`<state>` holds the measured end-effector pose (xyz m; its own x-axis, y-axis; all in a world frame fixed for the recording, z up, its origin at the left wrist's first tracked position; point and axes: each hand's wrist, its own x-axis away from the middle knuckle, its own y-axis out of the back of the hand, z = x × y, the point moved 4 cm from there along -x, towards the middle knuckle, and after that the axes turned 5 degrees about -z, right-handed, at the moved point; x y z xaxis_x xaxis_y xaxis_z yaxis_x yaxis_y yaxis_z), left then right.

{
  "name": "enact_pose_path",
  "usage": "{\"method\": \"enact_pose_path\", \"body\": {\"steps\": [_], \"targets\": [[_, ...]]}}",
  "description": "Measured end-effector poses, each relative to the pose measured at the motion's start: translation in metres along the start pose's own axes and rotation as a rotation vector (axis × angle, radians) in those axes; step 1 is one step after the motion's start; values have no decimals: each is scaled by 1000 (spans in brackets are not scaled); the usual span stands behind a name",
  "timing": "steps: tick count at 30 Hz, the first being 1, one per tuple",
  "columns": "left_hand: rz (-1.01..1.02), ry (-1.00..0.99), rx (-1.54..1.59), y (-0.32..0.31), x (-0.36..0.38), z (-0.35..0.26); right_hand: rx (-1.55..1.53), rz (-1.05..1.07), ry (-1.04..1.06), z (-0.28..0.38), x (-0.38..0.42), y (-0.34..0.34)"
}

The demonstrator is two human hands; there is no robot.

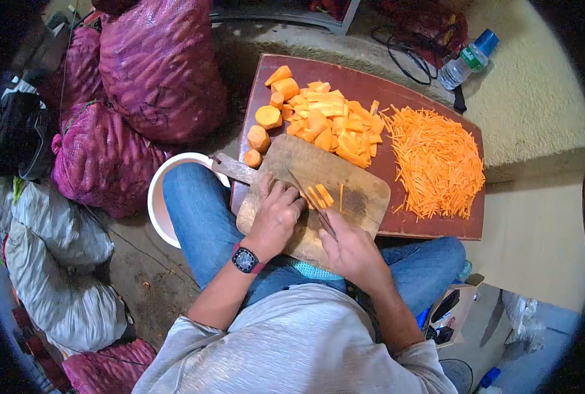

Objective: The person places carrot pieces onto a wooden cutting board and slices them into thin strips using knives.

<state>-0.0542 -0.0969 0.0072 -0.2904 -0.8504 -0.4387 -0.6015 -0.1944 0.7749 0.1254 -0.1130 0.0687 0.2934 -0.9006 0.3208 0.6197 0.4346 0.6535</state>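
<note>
My right hand point(351, 253) is closed around the handle of a knife point(312, 200), whose blade slants up and left across the wooden cutting board point(364, 190). My left hand point(279, 213) presses on the board just left of the blade, fingers curled and bunched; whatever lies beneath them is hidden. Several orange carrot strips point(322, 196) lie right of the blade. Beyond the board, a heap of carrot slices point(335, 118) rests on the red-brown table point(430, 230), with carrot chunks point(258, 138) along its left side. To the right spreads a large pile of shredded carrot point(437, 164).
A white basin point(157, 207) stands on the floor by my left knee. Pink mesh sacks point(161, 72) and white sacks point(62, 289) fill the left side. A water bottle point(466, 62) lies on the ledge at the upper right, near a black cable point(407, 56).
</note>
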Motion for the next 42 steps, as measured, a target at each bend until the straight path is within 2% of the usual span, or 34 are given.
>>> {"method": "enact_pose_path", "body": {"steps": [6,13,18,21,23,25,26,28,31,32,35,36,38,40,42], "targets": [[4,25,-35,2,0,0,-12,-58,84,-11,9,-7],[-19,0,-115,-1,3,0,24,24,29,-4,8,-4],[-36,-4,-78,3,0,-1,9,-11,58,-5,-3,-9],[-41,50,-59,4,1,4,-81,-36,-52,-3,12,1],[-37,102,-45,3,0,9,-131,-88,-5,-9,21,1],[-202,134,-30,12,-5,12,-195,-157,32,-12,27,-3],[-197,122,-26,13,-6,12,-203,-123,32,-10,28,-10],[-365,221,13,20,-7,16,-212,-107,26,-13,29,-15],[-322,251,14,19,-6,22,-163,-122,40,-22,33,-10],[-300,275,8,18,-4,23,-146,-137,-38,-35,38,2],[-262,226,-10,19,-8,14,-202,-271,-148,-84,46,43],[-224,191,-39,19,-9,10,-156,-386,-48,-99,47,61],[-192,174,-60,16,-8,9,76,-546,-86,-138,50,95],[-160,137,-77,12,-9,9,114,-608,-177,-146,48,122],[-177,153,-121,9,-8,10,176,-649,-180,-143,48,131]]}}
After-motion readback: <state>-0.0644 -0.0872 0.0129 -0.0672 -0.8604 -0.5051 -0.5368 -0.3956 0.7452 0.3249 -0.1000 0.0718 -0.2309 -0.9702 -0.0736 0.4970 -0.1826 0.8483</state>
